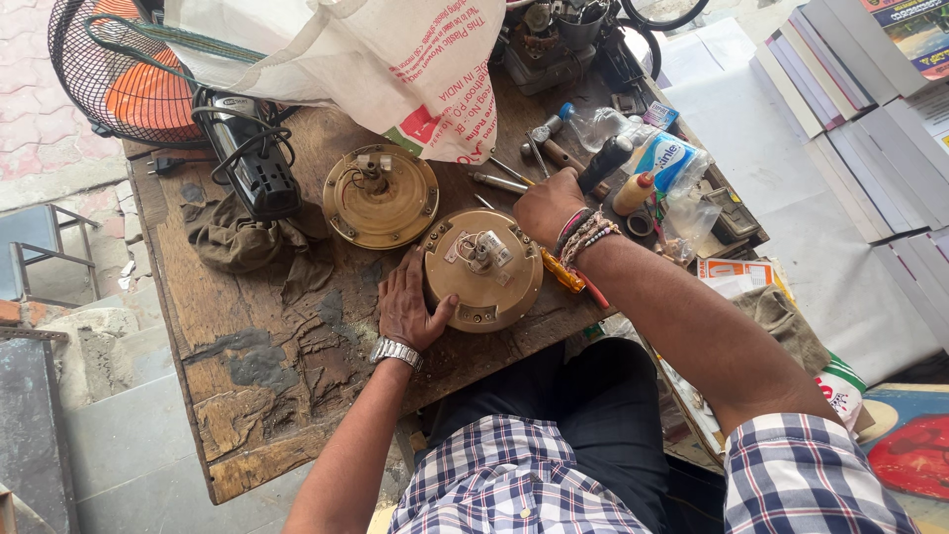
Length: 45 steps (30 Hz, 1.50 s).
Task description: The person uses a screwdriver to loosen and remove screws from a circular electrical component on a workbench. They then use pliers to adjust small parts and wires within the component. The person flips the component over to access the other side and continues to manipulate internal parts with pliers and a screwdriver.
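Note:
A round brass-coloured fan motor housing (481, 272) with wires at its centre lies on the worn wooden table (267, 396). My left hand (407, 309), with a metal watch at the wrist, rests flat against the housing's left side. My right hand (546, 205), with several bracelets at the wrist, is closed around the black handle of a tool (603, 163) just beyond the housing. A second round brass housing (381, 196) lies to the upper left.
A black power tool with coiled cord (252, 158), a dark rag (237, 237), a wire fan guard (119, 69) and a white sack (376, 59) sit at the back. Screwdrivers (499, 181), a yellow-handled tool (563, 274), a glue bottle (633, 193) and plastic packets crowd the right edge. Stacked books (870, 89) stand further right.

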{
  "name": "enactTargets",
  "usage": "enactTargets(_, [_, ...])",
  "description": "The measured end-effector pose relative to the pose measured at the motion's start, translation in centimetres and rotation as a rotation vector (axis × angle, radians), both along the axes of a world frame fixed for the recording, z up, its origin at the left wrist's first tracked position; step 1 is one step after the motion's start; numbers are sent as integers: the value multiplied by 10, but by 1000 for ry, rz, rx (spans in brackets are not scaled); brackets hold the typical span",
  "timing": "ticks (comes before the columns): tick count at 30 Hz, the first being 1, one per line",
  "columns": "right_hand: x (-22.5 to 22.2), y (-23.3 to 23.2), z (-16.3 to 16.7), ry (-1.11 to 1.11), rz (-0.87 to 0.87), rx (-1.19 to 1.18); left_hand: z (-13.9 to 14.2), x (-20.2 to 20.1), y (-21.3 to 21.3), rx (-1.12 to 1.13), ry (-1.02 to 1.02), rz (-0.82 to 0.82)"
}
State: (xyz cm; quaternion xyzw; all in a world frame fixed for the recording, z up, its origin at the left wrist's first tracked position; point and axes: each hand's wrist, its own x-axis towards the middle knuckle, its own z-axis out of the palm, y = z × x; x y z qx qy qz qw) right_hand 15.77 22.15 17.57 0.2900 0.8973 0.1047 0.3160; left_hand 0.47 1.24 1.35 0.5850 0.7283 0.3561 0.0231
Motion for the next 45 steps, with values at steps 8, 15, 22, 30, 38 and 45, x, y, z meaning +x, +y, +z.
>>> enactTargets(8, [2,-8,-3,49,-26,57,-1,-1,0,15,5,-11])
enactTargets(15, [50,-28,-31,333,-171,150,-5,-1,-1,11,17,1])
enactTargets(22, [91,-41,-83,907,-272,129,-2,-1,0,-22,13,-1])
enactTargets(30, [75,-28,-45,658,-198,200,-2,-2,0,-29,22,11])
enactTargets(38, [51,-27,-10,306,-69,199,0,-2,-1,-71,2,10])
enactTargets(45, [31,-26,-10,228,-61,168,0,-4,-1,-59,-6,-3])
